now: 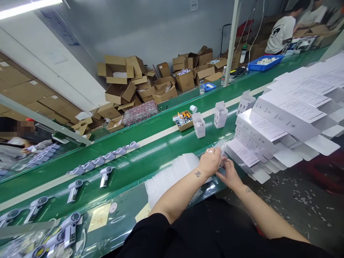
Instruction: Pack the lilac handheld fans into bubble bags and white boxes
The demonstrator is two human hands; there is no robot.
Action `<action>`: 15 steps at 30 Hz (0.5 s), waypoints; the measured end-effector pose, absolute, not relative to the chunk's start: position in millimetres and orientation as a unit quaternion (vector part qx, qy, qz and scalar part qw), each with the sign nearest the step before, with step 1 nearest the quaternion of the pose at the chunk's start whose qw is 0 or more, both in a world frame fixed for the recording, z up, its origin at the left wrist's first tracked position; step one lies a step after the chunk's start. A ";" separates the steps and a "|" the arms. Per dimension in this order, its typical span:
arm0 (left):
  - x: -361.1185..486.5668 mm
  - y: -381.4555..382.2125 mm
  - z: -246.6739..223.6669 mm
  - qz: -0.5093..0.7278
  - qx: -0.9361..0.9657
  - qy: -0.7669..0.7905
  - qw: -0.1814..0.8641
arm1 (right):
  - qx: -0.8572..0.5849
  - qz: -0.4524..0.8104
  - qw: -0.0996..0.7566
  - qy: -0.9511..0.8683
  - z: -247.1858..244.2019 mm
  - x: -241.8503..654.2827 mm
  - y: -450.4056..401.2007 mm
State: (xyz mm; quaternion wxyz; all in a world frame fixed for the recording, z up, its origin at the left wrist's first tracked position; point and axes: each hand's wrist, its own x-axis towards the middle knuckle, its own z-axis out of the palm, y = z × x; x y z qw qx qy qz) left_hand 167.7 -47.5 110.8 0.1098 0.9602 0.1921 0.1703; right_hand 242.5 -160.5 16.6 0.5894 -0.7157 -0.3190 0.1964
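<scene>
My left hand (210,162) is closed around a clear plastic bag (220,146) near the belt's front edge. My right hand (229,175) touches the bag's lower end from the right, its fingers bent together. What lies inside the bag is too small to tell. Beside my left forearm a row of white plastic sleeves (172,173) leans in a stack. Just right of my hands are piled flat-lying white boxes (245,154) with open flaps. Beyond the hands, an open white box (199,126) with something inside stands upright on the green belt.
More open white boxes (220,115) stand on the belt (150,154), near a small carton of parts (184,121). Purple-grey handheld devices (106,176) lie on the left. A metal post (231,43) rises behind. Other people sit at far left and far right.
</scene>
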 end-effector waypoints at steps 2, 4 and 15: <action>181.1 -52.3 115.4 0.130 0.958 0.230 0.114 | -0.718 0.154 0.576 -0.360 15.5 241.5 -158.2; 182.0 -54.7 114.1 0.103 0.961 0.222 0.127 | -0.716 0.135 0.572 -0.376 14.4 241.2 -156.3; 123.7 -46.8 83.8 0.093 0.969 0.194 0.125 | -0.675 0.266 0.604 -0.331 30.5 243.9 -145.0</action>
